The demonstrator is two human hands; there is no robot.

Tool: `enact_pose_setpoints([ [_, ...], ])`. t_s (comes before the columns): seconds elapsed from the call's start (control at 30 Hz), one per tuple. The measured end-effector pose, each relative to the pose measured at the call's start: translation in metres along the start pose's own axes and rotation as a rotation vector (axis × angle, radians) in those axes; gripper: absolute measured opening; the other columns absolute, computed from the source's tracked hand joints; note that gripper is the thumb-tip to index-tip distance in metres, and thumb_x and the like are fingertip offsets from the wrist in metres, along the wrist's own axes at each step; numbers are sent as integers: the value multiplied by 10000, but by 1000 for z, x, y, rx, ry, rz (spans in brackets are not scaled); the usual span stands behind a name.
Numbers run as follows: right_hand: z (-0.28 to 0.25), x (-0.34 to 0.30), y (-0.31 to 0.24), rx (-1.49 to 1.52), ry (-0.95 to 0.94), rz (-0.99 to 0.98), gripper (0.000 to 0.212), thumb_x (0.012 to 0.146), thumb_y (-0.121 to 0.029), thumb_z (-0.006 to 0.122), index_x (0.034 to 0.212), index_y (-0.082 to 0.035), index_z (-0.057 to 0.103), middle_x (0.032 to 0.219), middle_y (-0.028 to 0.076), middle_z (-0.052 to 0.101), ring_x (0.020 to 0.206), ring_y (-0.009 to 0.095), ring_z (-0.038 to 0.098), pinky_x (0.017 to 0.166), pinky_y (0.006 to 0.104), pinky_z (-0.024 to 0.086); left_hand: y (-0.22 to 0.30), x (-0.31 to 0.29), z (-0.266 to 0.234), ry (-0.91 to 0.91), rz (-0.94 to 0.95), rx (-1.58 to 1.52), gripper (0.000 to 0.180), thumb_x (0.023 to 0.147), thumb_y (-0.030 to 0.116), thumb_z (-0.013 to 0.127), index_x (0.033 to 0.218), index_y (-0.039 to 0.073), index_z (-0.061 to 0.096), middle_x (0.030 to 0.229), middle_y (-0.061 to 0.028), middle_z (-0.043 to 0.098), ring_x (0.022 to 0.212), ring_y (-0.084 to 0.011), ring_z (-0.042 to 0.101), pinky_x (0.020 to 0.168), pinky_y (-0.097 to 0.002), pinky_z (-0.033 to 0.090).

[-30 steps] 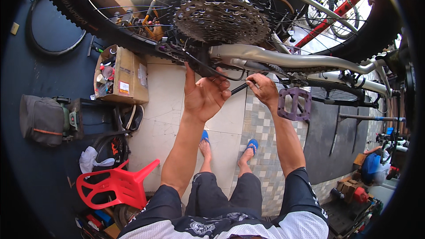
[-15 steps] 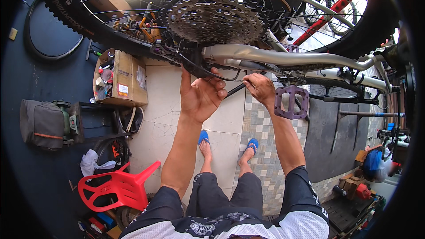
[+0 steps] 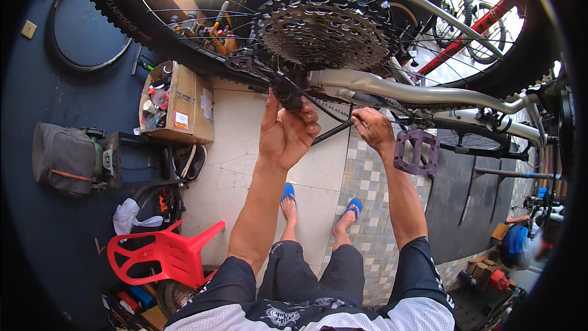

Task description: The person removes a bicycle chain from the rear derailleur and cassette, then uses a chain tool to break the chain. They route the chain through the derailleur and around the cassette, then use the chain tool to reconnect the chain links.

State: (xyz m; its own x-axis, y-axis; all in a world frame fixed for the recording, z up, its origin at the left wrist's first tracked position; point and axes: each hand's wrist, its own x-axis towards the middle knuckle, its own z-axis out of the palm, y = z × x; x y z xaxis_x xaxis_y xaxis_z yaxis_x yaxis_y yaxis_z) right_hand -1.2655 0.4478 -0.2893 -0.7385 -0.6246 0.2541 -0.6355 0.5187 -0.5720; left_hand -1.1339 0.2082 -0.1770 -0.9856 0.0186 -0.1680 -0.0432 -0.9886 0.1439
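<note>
Tiled floor (image 3: 236, 132) below the cassette (image 3: 324, 34); just under it, the left hand (image 3: 283, 138) clamped on the derailleur (image 3: 286, 95); to its lower right, the right hand (image 3: 375, 129), grip indiscernible; around it, the tyre (image 3: 116, 3), cut off above.

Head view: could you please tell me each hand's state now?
Left hand: closed around the black, jointed rear derailleur.
Right hand: pinched closed; what it holds cannot be told.

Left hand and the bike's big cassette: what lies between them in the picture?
In the head view, the black rear derailleur lies between the left hand and the cassette, with the end of the silver frame tube beside it.
</note>
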Motion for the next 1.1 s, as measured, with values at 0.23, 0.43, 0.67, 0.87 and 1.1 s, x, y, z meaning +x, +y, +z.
enact_pose_setpoints([
  [0.23,0,4,-4,78,16,33,144,992,-209,687,1061,-96,741,981,102,744,932,324,716,809,421,568,6,-3,1,38,27,55,594,998,662,619,1065,73,662,924,-15,606,869,-145,558,717,-309,450],
  [0.43,3,1,-4,170,59,69,138,994,-201,695,1052,-82,734,967,114,740,911,330,714,792,410,560,12,-4,2,106,129,112,523,1003,636,631,1068,119,679,889,-20,643,828,-155,581,685,-327,458],
  [0.67,13,-5,1,217,92,98,182,1019,-213,693,1054,-37,724,980,130,735,918,328,711,820,399,551,14,-6,5,96,78,238,526,1010,654,598,1022,136,690,873,-17,645,818,-168,587,694,-343,471],
  [0.87,12,-2,-4,227,145,66,129,995,-178,696,1018,-52,716,936,127,716,878,331,694,786,409,542,8,-5,4,128,89,266,562,988,678,614,989,119,674,863,-3,615,822,-163,584,696,-342,472],
  [1.1,12,-1,-3,214,129,97,142,999,-198,693,1017,-59,718,950,124,722,890,332,698,789,405,546,12,-3,3,130,106,237,546,994,658,625,981,114,667,858,-8,610,806,-162,587,696,-336,477],
])
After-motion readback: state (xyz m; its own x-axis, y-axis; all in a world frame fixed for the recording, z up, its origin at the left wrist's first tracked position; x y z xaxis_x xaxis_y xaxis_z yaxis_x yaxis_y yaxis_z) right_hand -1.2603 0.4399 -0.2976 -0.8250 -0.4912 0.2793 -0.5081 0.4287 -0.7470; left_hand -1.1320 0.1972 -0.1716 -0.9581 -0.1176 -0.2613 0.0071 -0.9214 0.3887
